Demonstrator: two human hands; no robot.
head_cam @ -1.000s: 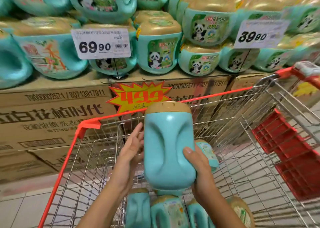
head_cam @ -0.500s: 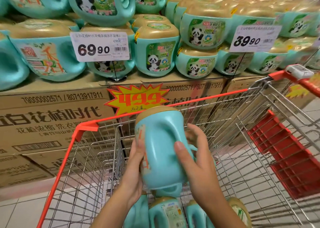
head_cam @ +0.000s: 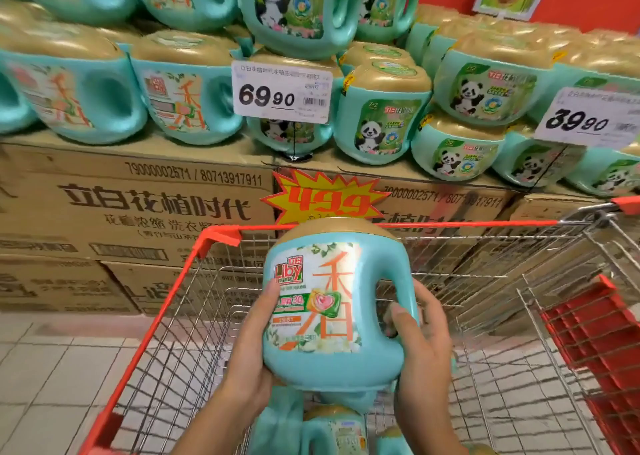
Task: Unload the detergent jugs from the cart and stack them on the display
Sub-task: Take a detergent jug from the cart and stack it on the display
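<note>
— Where's our gold-capped teal plastic detergent jug?
— Upright over the red wire cart, our left hand and right hand clasping its sides; the stacked display lies ahead, higher.

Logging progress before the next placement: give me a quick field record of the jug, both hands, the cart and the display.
held jug: teal, gold cap up, label toward camera
left hand: grips its left side, thumb on label
right hand: grips the handle side
cart: wire, red rim; more jugs inside, below the held one
display jugs: stacked on cardboard boxes; tags 69.90 and 39.90
</note>
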